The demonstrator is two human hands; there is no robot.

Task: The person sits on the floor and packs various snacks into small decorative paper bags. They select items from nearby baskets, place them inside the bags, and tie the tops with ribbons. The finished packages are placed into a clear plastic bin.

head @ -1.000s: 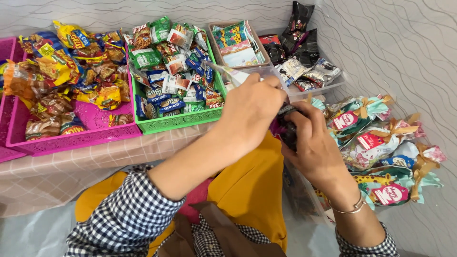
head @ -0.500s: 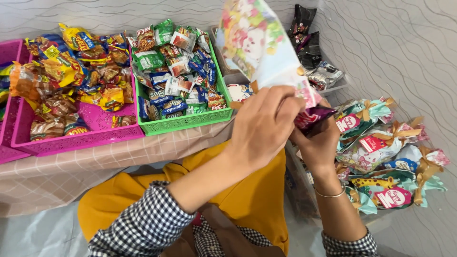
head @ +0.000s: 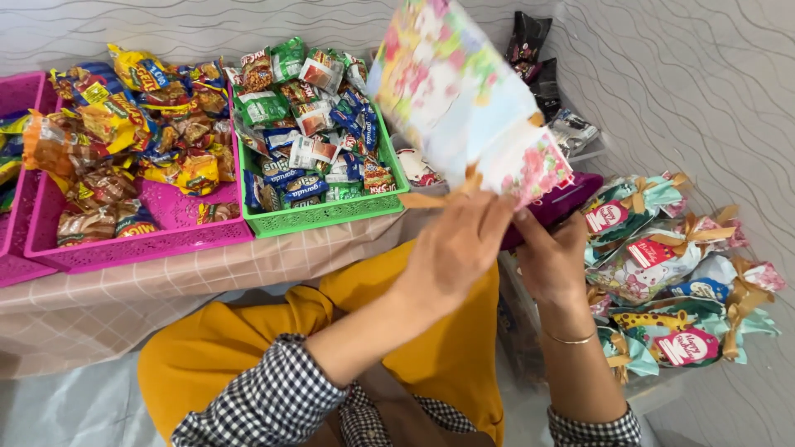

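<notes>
floral bag (head: pixel 464 99): raised above hands | left hand (head: pixel 455 252): pinching its bottom | right hand (head: pixel 551 261): pinching too

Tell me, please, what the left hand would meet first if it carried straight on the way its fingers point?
Probably the floral paper bag that the left hand already grips at its lower edge; beyond that, depth is unclear.

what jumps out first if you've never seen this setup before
The big floral paper bag held up at centre top, pinched at its lower edge by the left hand and the right hand. Left of it, a green basket and a pink basket sit heaped with bright snack packets. On the right lies a pile of finished gift bags tied with gold ribbon.
</notes>
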